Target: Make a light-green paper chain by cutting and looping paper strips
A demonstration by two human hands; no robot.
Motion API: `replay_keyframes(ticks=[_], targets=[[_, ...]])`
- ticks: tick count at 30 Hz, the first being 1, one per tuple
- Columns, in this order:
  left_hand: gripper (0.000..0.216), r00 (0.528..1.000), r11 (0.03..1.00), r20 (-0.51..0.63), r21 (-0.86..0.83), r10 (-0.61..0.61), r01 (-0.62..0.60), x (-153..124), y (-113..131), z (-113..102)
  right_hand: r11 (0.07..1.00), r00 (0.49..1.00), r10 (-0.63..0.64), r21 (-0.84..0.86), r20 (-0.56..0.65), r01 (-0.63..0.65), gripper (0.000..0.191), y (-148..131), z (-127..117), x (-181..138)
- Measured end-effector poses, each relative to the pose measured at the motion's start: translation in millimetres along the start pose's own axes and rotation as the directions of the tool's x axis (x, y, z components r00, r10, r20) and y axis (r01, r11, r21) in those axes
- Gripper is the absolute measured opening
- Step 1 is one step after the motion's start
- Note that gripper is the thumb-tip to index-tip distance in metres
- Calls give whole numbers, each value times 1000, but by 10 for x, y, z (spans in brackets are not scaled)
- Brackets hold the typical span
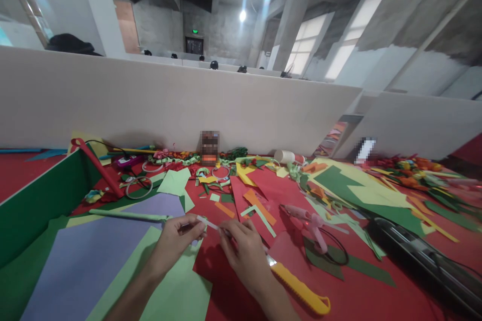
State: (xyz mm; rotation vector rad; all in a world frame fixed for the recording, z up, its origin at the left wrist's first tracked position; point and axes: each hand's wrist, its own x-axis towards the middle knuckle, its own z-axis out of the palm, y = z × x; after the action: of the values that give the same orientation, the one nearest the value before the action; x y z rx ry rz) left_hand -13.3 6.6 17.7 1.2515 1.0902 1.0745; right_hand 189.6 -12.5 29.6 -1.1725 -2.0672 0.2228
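Paper strip [211,224], apparently plain white

tip of yellow knife [301,292] under right hand [244,253]; pixelated box [210,147]

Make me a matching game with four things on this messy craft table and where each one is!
Things:
1. paper strip
2. knife
3. glue gun
4. cup

Places:
A. on its side near the back partition
B. lying flat, its front end hidden under the right hand
C. pinched between the left hand and the right hand
D. on the red tabletop, right of both hands, touching neither

Pairs: 1-C, 2-B, 3-D, 4-A
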Motion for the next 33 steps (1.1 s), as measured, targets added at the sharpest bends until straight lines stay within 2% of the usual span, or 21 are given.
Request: replay_keyframes(ticks=[9, 19, 24, 28, 33], targets=[[30, 1000, 995, -14, -98, 4, -5, -17, 2, 18, 998, 999, 46, 50, -22, -45, 11, -12, 22, -12], [30, 1000, 999, -4, -36, 29, -29, -32, 71, 15, 997, 999, 48, 60, 1, -48, 12, -21, 16, -17], [31, 999, 999, 9, -18, 33, -33, -21, 35, 2, 997, 998, 17, 77, 55, -21, 21, -35, -14, -7], [30, 999, 999, -26, -3, 32, -32, -15, 39, 16, 998, 997, 8, 60, 83, -13, 22, -38, -23, 0], [25, 995, 997, -55, 6, 79, -78, -18, 44, 21, 997, 999, 41, 72, -18, -39, 23, -27, -28, 7]])
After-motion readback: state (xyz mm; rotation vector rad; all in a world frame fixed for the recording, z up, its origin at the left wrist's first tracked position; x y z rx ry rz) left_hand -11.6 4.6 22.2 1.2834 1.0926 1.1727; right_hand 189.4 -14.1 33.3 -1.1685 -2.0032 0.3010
